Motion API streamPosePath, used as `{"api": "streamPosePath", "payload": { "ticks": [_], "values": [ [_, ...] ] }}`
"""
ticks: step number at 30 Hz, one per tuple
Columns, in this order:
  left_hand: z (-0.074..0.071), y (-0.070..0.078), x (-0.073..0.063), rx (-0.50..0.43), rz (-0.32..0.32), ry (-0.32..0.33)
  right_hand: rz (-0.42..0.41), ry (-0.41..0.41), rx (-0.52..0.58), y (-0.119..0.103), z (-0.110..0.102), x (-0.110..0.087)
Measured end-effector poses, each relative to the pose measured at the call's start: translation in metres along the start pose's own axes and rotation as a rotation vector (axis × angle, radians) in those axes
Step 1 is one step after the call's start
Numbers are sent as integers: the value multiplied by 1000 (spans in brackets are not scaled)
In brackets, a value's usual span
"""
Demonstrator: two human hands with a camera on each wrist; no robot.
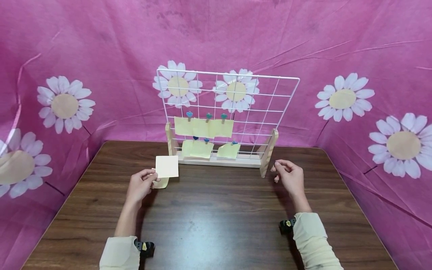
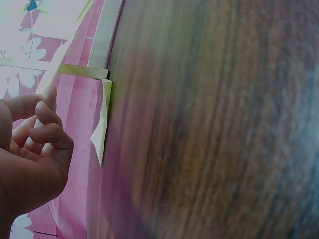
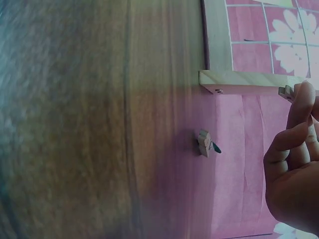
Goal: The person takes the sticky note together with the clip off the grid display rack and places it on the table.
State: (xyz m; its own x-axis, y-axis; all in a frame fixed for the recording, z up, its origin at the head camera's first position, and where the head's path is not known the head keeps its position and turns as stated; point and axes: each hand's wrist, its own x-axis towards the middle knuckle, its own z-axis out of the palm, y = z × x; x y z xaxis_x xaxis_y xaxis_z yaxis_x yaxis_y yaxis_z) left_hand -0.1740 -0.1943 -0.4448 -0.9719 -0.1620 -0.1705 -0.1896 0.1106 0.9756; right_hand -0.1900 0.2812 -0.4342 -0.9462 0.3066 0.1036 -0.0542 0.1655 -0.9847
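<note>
Between its thumb and fingers my left hand point(image 1: 141, 183) pinches a pale yellow paper note point(image 1: 167, 166), raised left of a wire grid rack. Below it another yellow note point(image 1: 162, 183) lies on the table, its edge curling up in the left wrist view. By the rack's right foot, my right hand point(image 1: 291, 177) pinches a small wooden clip point(image 3: 286, 93), mostly covered by the fingertips. A second wooden clip point(image 3: 204, 143) with a green piece lies on the table below that hand. Several yellow notes point(image 1: 183, 126) hang on the white grid point(image 1: 256, 106) under heart-topped clips point(image 1: 189, 114).
The rack stands on a wooden base point(image 1: 219, 161) with a wooden foot point(image 1: 269, 153) at each side, near the back of the brown table point(image 1: 209, 210). Behind it hangs a pink cloth point(image 1: 118, 45) with daisies. Both wrists wear small black cameras point(image 1: 146, 248).
</note>
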Motion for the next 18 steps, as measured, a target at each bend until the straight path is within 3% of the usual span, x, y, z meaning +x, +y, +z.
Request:
{"api": "streamPosePath", "payload": {
  "ticks": [6, 18],
  "values": [
    [-2, 0, -1, 61, 11, -1, 1, -8, -29, -17, 0, -7],
    [-6, -8, -1, 146, -26, -21, 8, 7, -48, 16, -4, 5]
  ]
}}
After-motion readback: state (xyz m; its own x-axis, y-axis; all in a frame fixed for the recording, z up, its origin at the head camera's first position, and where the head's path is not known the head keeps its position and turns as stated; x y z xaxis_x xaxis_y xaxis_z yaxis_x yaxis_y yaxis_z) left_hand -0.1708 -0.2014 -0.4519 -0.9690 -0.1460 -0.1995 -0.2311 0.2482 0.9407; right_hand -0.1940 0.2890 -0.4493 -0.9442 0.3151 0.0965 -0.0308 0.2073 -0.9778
